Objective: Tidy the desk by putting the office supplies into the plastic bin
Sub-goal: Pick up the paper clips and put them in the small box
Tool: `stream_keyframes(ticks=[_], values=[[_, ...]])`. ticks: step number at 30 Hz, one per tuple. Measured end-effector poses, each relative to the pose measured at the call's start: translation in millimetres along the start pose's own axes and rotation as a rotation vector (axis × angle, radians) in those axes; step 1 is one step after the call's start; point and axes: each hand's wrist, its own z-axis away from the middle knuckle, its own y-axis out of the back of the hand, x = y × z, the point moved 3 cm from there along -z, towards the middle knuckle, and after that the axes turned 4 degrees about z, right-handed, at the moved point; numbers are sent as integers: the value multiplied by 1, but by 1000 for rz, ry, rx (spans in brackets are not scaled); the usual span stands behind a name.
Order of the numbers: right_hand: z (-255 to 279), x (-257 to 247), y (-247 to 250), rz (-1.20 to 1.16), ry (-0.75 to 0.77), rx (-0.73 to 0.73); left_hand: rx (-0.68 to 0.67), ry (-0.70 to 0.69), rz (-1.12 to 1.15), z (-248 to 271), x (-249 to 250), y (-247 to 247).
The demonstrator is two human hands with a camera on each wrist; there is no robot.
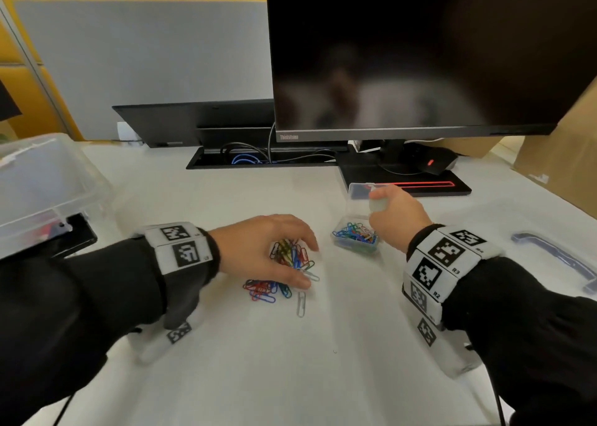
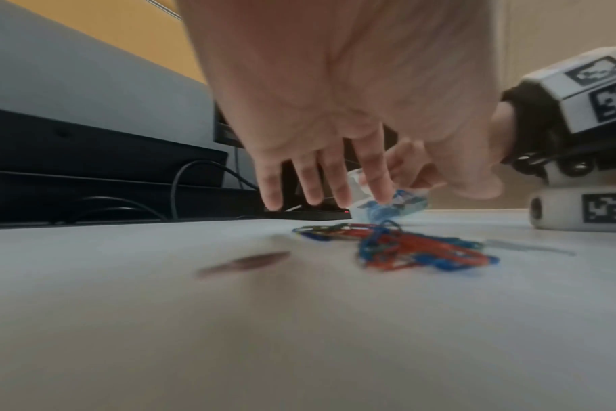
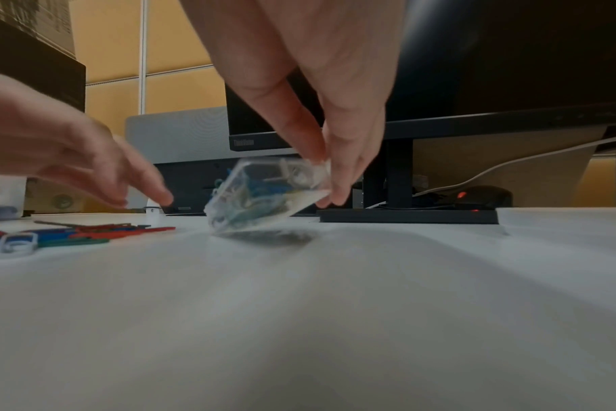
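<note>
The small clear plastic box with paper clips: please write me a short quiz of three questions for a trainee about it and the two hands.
1. True or false: the small clear plastic box stands flat on the white desk.
2. Which hand pinches this box?
3. Where lie the loose coloured paper clips?
A. inside the large clear plastic bin
B. on the desk under the left hand
C. on the black monitor base

Key: 1 false, it is tilted; 2 the right hand; 3 B.

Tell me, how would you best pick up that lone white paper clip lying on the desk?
Pinch the white paper clip across its two long sides, coming straight down from above. It lies flat, apart from the coloured pile, so only its thin wire edges offer a hold.
</note>
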Motion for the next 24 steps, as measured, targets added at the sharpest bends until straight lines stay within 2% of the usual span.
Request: stream_keyframes(ticks=[2,6,8,11,14,18,21,22,23,24], values=[[0,1,-1,30,-14,-32,39,116,-22,13,-13,7],[1,1,-1,94,-36,-45,24,444,-86,33,-39,13],[1,1,-3,148,-43,-37,2,501,-103,36,-41,13],[0,4,-5,199,-58,-65,-34,450,-55,34,-35,8],[0,4,-6,198,-59,-92,-40,343,176,29,-28,3],[-1,3,-6,184,-35,-95,48,205,303,15,-22,4],[-3,3,-7,176,-32,-104,228,161,232,4,-17,13],[-3,3,-8,170,-37,-110,247,178,178,0,-17,15],[-3,2,-8,163,-45,-116,206,216,134,-4,-17,16],[-3,2,-8,152,-50,-120,110,269,90,-7,-18,14]])
